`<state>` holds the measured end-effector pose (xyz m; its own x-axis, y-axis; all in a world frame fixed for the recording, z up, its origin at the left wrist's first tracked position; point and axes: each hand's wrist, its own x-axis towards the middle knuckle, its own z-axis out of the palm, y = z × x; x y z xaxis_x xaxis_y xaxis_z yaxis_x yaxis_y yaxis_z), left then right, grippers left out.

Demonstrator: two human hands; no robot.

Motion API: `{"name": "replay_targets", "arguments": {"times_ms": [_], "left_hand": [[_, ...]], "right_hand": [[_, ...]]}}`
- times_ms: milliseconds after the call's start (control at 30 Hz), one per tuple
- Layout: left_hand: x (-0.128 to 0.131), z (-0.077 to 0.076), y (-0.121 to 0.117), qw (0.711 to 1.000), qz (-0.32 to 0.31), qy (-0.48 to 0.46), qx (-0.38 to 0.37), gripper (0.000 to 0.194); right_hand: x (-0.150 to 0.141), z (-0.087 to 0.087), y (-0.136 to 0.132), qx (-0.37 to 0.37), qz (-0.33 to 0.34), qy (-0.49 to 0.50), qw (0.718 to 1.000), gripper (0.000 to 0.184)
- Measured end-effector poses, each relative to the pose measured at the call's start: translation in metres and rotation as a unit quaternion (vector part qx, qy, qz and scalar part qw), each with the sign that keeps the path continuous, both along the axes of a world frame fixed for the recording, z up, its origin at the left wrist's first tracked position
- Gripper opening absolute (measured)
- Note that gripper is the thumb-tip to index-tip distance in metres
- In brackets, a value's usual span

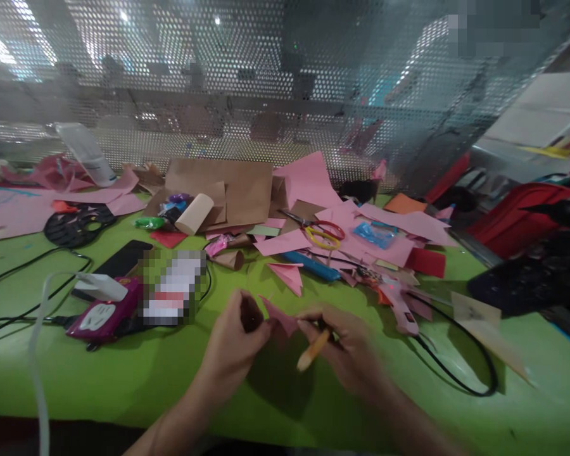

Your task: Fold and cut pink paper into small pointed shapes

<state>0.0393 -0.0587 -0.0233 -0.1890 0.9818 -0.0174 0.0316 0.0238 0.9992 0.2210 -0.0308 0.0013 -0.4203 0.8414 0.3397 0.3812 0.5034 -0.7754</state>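
Observation:
Between my two hands is a small folded piece of pink paper (281, 318), held above the green table. My left hand (235, 345) pinches its left edge between thumb and fingers. With thumb and fingertips, my right hand (344, 345) grips the paper's right edge. A thin wooden stick (313, 350) with a rounded pale end is also tucked in the right hand, its tip pointing down and left. Just beyond the hands lies another folded pink paper piece (287, 275). A blue tube-like item (311, 266) rests behind that.
Scissors with red and yellow handles (323, 234) lie among pink paper scraps. A pink glue gun (399, 307) with a looping black cord is at right. Leftward are a phone (175, 288), a purple power adapter (107, 313) and cables. Brown cardboard (247, 183) stands at the back.

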Motion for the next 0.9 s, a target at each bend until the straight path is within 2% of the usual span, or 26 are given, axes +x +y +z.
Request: {"name": "replay_targets", "arguments": {"times_ms": [67,133,200,300,367,467,533,633,767,833,900], "left_hand": [[0.004,0.003,-0.002,1.0,-0.023,-0.013,0.012,0.015],[0.006,0.009,-0.005,0.995,-0.07,-0.069,0.027,0.007],[0.008,0.015,-0.009,0.982,-0.123,-0.139,0.028,0.013],[0.01,0.017,-0.011,0.959,-0.171,-0.227,0.0,0.02],[0.011,0.013,-0.01,0.956,-0.158,-0.245,-0.017,0.014],[0.01,0.004,-0.005,0.959,-0.137,-0.244,-0.03,0.015],[0.008,0.002,-0.002,0.958,-0.133,-0.252,-0.037,0.022],[0.005,0.005,-0.001,0.955,-0.122,-0.264,-0.052,0.027],[0.002,0.007,-0.003,0.966,-0.101,-0.227,-0.072,0.028],[0.002,0.004,-0.007,0.977,-0.078,-0.185,-0.075,0.036],[0.002,0.0,-0.012,0.991,-0.053,-0.114,-0.046,0.042]], "right_hand": [[-0.001,0.0,-0.003,0.136,0.011,-0.045,0.99,0.012],[-0.001,0.001,-0.005,0.223,0.031,-0.068,0.972,0.017],[-0.001,0.002,-0.006,0.26,0.04,-0.089,0.961,0.021],[-0.001,0.002,-0.005,0.261,0.042,-0.105,0.959,0.022],[-0.002,0.001,-0.005,0.227,0.053,-0.087,0.969,0.02],[-0.003,0.0,-0.004,0.136,0.069,-0.022,0.988,0.017],[-0.003,0.001,-0.003,0.09,0.042,0.018,0.995,0.015],[-0.001,0.001,0.001,-0.006,-0.024,0.007,1.0,0.014],[-0.002,-0.001,0.003,-0.191,0.008,0.038,0.981,0.024],[-0.005,-0.003,0.003,-0.24,0.022,0.071,0.968,0.031],[-0.007,-0.004,0.001,-0.253,0.028,0.084,0.963,0.033]]}}
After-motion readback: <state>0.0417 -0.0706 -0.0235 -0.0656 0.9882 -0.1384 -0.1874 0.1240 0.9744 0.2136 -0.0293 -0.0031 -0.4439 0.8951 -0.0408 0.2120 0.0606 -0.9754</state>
